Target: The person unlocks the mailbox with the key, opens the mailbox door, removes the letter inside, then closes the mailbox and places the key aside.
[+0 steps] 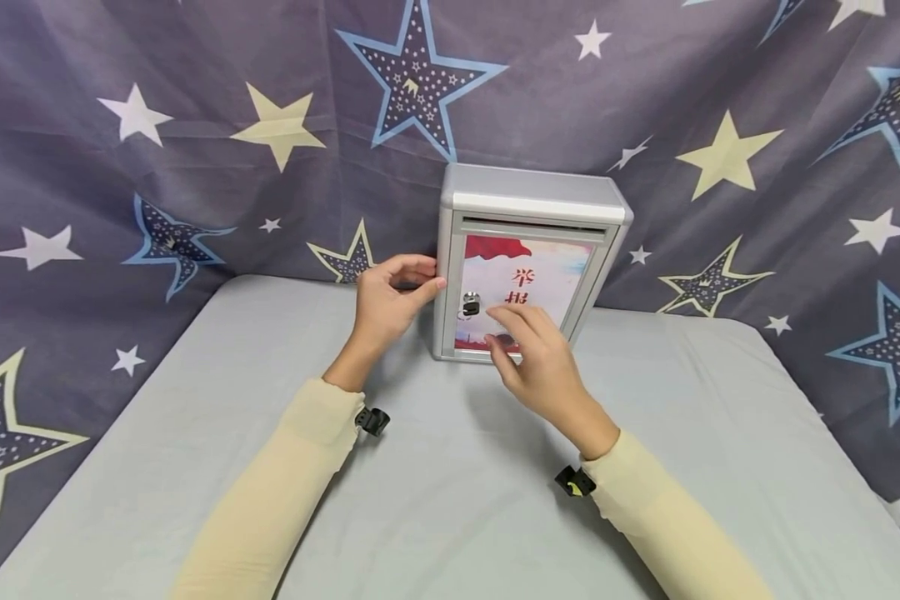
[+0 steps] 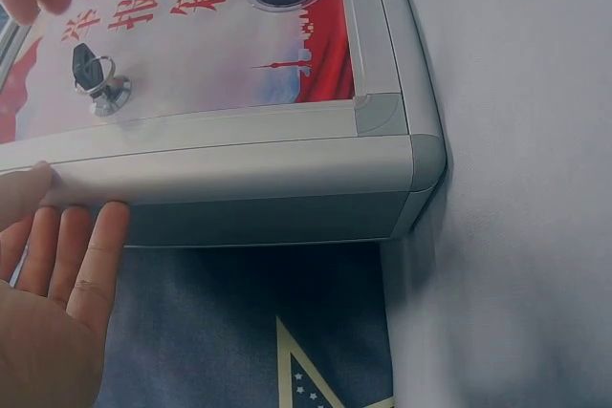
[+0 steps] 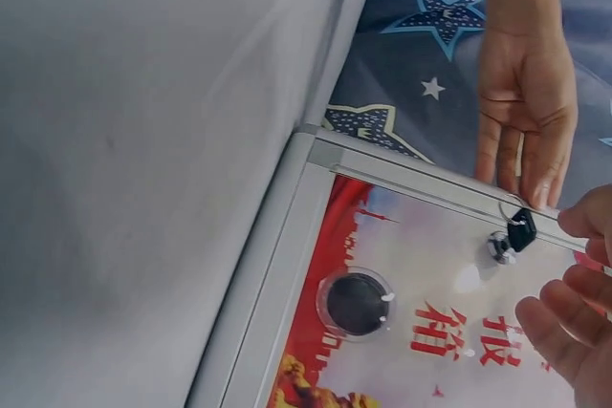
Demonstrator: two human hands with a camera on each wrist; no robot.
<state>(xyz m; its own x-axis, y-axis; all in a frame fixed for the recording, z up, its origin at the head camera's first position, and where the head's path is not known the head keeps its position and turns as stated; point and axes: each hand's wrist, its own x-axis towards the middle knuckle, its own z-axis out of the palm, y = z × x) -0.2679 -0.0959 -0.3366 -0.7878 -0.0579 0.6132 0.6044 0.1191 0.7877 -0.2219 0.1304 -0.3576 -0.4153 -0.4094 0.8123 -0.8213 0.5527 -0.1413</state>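
A silver metal box [image 1: 536, 185] with a printed front panel stands on the table. A black-headed key [image 1: 471, 308] on a wire ring sits in the lock [image 2: 113, 95] at the left of the panel. My left hand [image 1: 388, 308] rests on the box's left side; its straight fingers touch the side, and the thumb lies at the front edge. In front of the panel, my right hand [image 1: 543, 362] hovers to the right of the key, thumb and fingers apart with nothing between them. The right wrist view shows the key [image 3: 522, 229] a little away from the right fingertips.
A pale grey cloth covers the table [image 1: 435, 500]. Behind the box hangs a dark star-patterned curtain [image 1: 510, 108]. A narrow slot [image 1: 536, 225] runs near the box's top, and a round dark window [image 3: 359, 303] is set in the lower panel.
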